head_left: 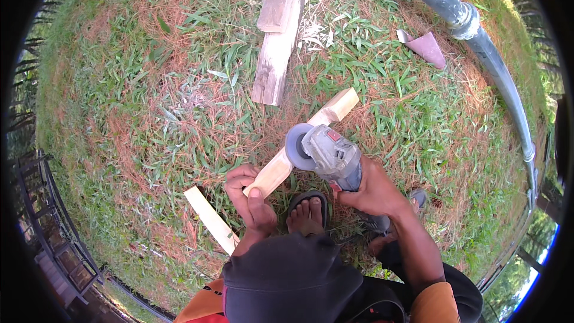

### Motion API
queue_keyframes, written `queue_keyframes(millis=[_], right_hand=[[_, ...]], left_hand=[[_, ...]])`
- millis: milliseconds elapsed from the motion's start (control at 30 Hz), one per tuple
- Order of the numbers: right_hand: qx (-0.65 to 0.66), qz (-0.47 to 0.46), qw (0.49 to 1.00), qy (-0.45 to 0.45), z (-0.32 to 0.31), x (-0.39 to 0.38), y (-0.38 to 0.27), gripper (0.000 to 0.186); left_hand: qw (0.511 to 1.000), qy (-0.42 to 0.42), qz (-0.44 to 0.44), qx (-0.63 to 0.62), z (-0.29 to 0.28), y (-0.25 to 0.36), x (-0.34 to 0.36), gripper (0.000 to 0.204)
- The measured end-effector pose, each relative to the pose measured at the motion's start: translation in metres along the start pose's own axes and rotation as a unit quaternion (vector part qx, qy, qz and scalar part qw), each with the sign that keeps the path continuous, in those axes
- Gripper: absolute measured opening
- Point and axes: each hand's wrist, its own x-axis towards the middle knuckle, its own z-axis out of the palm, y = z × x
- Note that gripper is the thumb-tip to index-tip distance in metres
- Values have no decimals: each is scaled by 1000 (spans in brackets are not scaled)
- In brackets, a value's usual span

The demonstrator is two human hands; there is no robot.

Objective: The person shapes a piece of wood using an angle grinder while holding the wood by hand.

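Note:
My left hand (250,197) pinches the near end of a short pale wooden piece (272,173), with the thumb on top and the fingers around the far side. The piece slants away to the right, its far end above the grass. My right hand (378,191) is wrapped around the body of an angle grinder (332,152). The grinder's round grey disc (297,146) overlaps the middle of the wood; I cannot tell whether it touches or spins. Beside my left hand, a second pale wooden strip (210,218) lies on the grass, its near end hidden by dark cloth.
Ahead lie two weathered boards (275,66), one overlapping the other. A curled sheet of pinkish sandpaper (424,48) rests at the far right, inside a thick grey pipe (496,63) that curves around. My sandalled foot (308,212) stands just below the grinder. A dark metal frame (57,221) is at the left.

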Motion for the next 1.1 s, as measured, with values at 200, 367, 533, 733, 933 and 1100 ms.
queue_keyframes(millis=[200, 367, 533, 733, 933, 1100], right_hand=[[-22, 8, 1000, 1, -4, -3, 5, 58], [-38, -1, 999, -9, -13, -2, 9, 70], [-22, 6, 1000, 10, -10, 0, 4, 58], [-43, 12, 999, 29, -8, 3, 1, 57], [-58, 7, 998, 15, 0, -3, 9, 69], [-30, 11, 999, 37, 1, -2, 4, 71]], left_hand=[[1000, -2, 1, 13, 4, 4, 1, 27], [998, -26, 39, 40, 4, 3, 1, 24], [999, -25, 33, 30, 3, 4, 2, 23], [999, -3, 10, 45, 7, 9, 6, 20], [999, 24, -21, 37, 14, 15, 11, 19], [999, 23, -20, 33, 10, 14, 10, 19]])
